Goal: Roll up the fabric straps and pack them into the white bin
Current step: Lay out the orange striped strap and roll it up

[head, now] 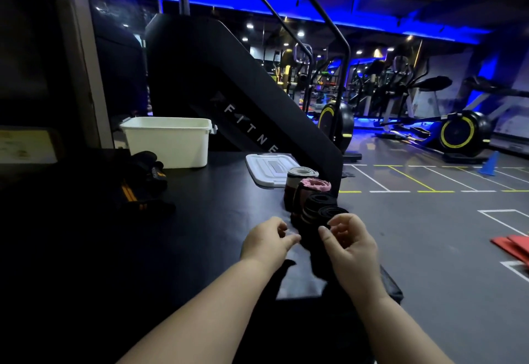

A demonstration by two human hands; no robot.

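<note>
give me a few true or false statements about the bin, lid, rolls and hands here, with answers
1. The lid is closed on the white bin. False: the lid lies flat on the table, to the right of the bin.
2. A pink roll stands in the row of rolled straps. True.
3. Dark straps with orange stripes lie on the table to the left of the hands. True.
4. The left hand rests on the white bin. False: it is at the near side of the table, beside the black rolls and well apart from the bin.
</note>
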